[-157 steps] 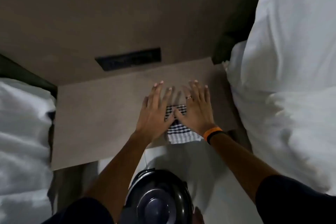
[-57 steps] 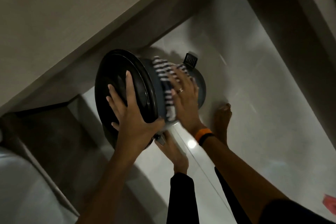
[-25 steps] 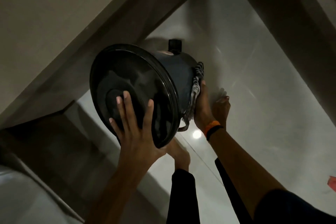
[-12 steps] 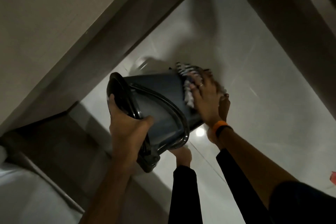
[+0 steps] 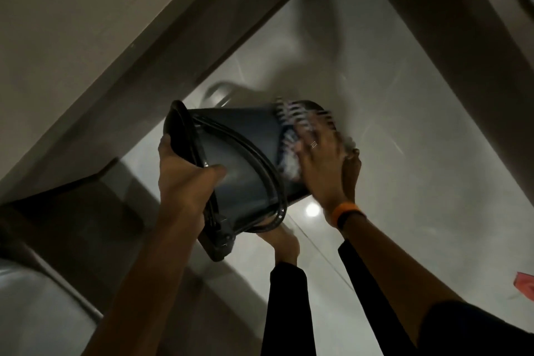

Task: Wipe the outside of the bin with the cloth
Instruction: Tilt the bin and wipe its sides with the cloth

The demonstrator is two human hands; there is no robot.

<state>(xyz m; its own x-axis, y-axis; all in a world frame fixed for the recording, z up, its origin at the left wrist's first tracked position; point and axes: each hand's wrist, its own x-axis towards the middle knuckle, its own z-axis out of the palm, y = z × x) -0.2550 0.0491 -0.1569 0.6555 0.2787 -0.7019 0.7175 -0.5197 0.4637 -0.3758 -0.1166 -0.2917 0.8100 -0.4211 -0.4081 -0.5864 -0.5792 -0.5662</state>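
Note:
A dark round bin (image 5: 245, 159) with a black lid and a wire handle is held off the floor, tipped on its side with the lid end to the left. My left hand (image 5: 185, 179) grips the lid rim. My right hand (image 5: 323, 162), with a ring and an orange wristband, presses the striped cloth (image 5: 289, 130) flat against the bin's side near its base. The cloth looks blurred with motion.
A pale glossy tiled floor (image 5: 404, 153) lies below, with my two bare feet and dark trouser legs (image 5: 286, 306) under the bin. A beige table edge (image 5: 144, 46) runs diagonally at the upper left. White bedding (image 5: 37, 312) shows at the lower left. A red scrap (image 5: 524, 283) lies at the right edge.
The bin has been turned from lid-facing-me to side-on. My left hand went from flat on the lid to gripping its rim. My right hand slid the cloth over the bin's side near the base.

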